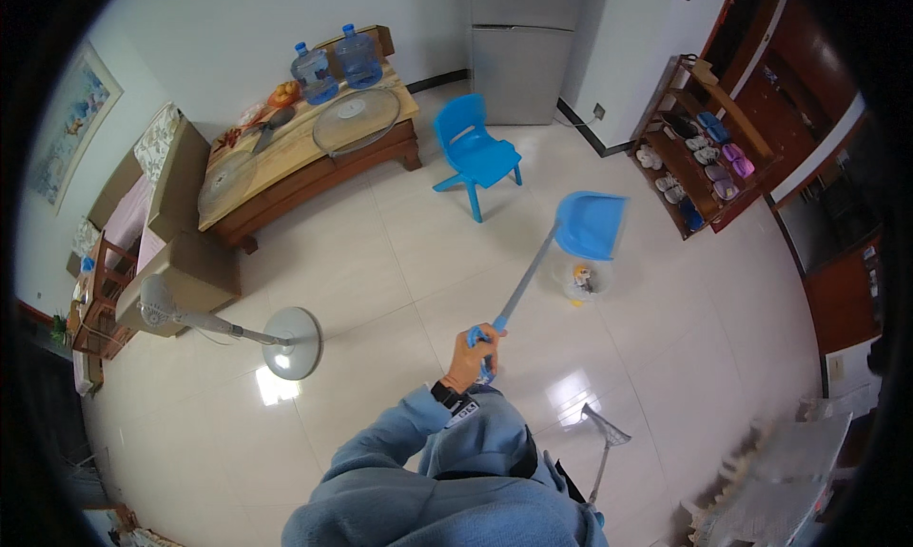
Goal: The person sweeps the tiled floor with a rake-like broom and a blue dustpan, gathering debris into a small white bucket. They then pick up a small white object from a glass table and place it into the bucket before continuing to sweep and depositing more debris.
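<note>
My left hand (473,357), with a dark watch at the wrist, is wrapped round the upper end of a long-handled blue dustpan (590,225). Its grey-blue handle slants away from me, and the pan is raised over a clear round waste bin (605,290). Something yellow and white (581,279) shows in the bin. To my lower right, a broom (607,427) with a thin grey handle slants down to the floor, its upper end hidden beside my body. My right hand does not show.
A blue plastic chair (478,152) stands ahead. Left of it, a wooden table (285,166) bears water bottles and fan covers. A grey standing fan (294,345) is at left. At right are a shoe rack (699,157) and a plastic-covered piece of furniture (785,471).
</note>
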### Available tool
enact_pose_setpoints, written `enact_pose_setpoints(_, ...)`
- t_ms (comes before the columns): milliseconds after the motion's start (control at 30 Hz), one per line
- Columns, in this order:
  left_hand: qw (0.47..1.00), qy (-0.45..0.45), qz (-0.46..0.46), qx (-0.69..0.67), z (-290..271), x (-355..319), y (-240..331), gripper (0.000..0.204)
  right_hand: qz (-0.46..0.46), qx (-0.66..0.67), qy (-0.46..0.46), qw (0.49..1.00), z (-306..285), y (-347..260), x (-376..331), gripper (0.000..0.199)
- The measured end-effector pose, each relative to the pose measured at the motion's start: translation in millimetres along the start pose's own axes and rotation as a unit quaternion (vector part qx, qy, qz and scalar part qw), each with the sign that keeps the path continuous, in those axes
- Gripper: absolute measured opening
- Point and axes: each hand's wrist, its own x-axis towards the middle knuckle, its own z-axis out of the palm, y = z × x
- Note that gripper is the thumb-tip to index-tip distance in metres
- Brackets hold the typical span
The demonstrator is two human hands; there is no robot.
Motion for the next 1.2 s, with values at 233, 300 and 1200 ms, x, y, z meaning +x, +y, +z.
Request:
enact_pose_setpoints(233,0.998,0.057,0.022,0.016,-40,-29,31,0.014,-0.039,0.054,-0.013,0.998,-16,-2,0,0.023)
enact_pose_setpoints(300,0.995,0.092,0.008,0.023,-45,-32,32,0.014,-0.065,0.113,-0.034,0.991,-27,-4,3,0.023)
enact_pose_setpoints(1200,0.95,0.303,-0.042,0.065,-34,112,47,0.012,-0.216,0.628,-0.39,0.638,5,-377,110,0.012)
